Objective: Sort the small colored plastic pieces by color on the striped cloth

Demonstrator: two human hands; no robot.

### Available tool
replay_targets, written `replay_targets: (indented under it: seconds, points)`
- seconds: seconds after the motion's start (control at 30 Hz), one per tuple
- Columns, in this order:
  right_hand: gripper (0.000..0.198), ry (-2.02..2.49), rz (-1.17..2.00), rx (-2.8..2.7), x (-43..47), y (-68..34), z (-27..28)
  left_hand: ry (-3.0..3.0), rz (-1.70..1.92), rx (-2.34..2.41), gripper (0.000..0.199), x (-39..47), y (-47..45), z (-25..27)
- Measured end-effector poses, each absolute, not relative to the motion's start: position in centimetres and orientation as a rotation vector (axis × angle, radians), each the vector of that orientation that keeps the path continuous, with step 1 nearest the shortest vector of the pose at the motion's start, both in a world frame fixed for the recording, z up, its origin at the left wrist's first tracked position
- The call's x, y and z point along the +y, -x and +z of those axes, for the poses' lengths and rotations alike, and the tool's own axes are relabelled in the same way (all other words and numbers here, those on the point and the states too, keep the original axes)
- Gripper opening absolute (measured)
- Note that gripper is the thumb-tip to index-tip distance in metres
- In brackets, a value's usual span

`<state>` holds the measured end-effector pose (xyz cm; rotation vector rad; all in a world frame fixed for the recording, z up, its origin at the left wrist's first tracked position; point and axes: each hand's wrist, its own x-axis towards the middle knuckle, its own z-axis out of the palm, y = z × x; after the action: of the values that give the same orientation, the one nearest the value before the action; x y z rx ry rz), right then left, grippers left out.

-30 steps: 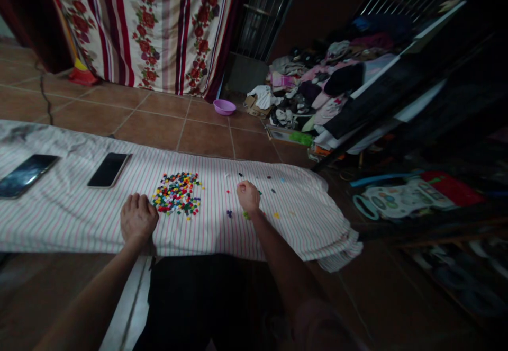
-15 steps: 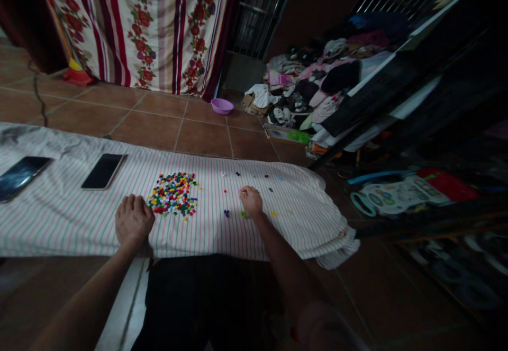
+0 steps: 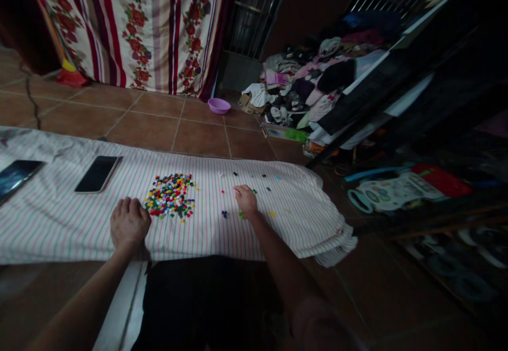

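Both hands rest on striped cloth (image 3: 71, 218) — bead pile (image 3: 170, 196) between.

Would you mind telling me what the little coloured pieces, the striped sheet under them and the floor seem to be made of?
The coloured pieces look like hard plastic: small, blocky, in bright solid colours; too small to judge their finish. The striped sheet is woven cloth, matte, with wrinkles and folded layers at its right end. The floor looks like ceramic or terracotta tile: brown squares with pale grout lines and a slight sheen.

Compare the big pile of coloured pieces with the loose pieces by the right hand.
The pile is dense and many-coloured, beside the left hand; the loose pieces lie scattered singly around the right hand. The pile holds far more pieces than the loose ones. Both lie on the striped cloth.
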<state>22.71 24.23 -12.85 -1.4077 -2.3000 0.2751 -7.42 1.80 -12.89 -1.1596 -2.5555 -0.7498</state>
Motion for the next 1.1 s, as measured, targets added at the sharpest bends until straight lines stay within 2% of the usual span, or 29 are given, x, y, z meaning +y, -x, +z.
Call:
replay_targets:
  seconds: [0.7, 1.1]
  points:
    - [0.043, 1.411, 0.312, -2.246, 24.5, -22.8, -12.9, 1.163, -0.755, -2.542, 0.037, 1.8, 7.4, -12.8]
    - [0.029, 1.416, 0.263, -2.161, 24.3, -22.7, -12.0, 1.140, -0.845, -2.551, 0.038, 1.9, 7.5, -13.2]
